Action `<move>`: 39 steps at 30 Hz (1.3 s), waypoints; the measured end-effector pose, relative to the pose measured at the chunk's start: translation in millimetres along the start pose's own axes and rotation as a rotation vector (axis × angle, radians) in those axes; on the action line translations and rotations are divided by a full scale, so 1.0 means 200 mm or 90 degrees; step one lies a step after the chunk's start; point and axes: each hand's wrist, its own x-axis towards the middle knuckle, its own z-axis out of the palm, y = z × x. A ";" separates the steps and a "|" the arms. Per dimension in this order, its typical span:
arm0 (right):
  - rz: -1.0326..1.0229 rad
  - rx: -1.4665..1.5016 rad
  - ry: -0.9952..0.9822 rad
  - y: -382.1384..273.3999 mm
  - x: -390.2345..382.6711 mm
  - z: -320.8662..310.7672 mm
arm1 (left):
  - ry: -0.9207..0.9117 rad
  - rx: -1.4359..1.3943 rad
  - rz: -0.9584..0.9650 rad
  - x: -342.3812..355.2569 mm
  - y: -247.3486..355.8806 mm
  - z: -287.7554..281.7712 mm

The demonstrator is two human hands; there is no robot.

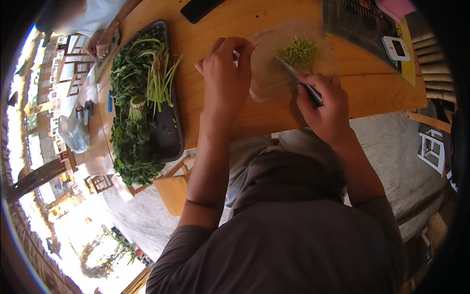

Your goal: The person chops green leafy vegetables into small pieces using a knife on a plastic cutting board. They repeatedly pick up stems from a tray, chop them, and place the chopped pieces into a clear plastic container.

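Note:
My right hand (327,102) grips a knife (290,71) by its dark handle, the blade angled over a translucent plastic cutting board (267,84). By the blade's tip lies a small heap of finely chopped green stems (300,52). Raised above the board's left edge, my left hand (226,68) has its thumb and fingertips pinched together. Whatever it holds, if anything, is too small to name. Left of that hand, a dark tray (172,134) carries leafy greens (129,73), loose cut stems (159,85) and a bundle tied with a reddish band (137,107).
A black phone (198,10) lies at the table's far edge. To the right are a dark printed sheet (357,29) and a white device with a small screen (395,49). Another person's hands (102,44) work at far left, beyond a clear plastic bag (74,133).

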 end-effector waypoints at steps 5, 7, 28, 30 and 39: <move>0.028 0.044 0.042 -0.01 0.00 0.01 | -0.052 0.029 0.028 0.20 -0.08 0.08; -0.005 0.043 0.042 -0.01 0.00 0.01 | -0.052 0.035 0.042 0.22 -0.04 0.14; -0.048 0.000 0.021 0.01 -0.01 -0.01 | -0.013 0.126 0.141 0.27 0.06 0.12; -0.068 -0.011 0.040 0.02 -0.01 -0.01 | -0.006 0.115 0.099 0.23 0.08 0.07; -0.053 -0.053 0.010 0.05 -0.02 0.00 | 0.049 0.145 0.027 -0.16 0.06 -0.13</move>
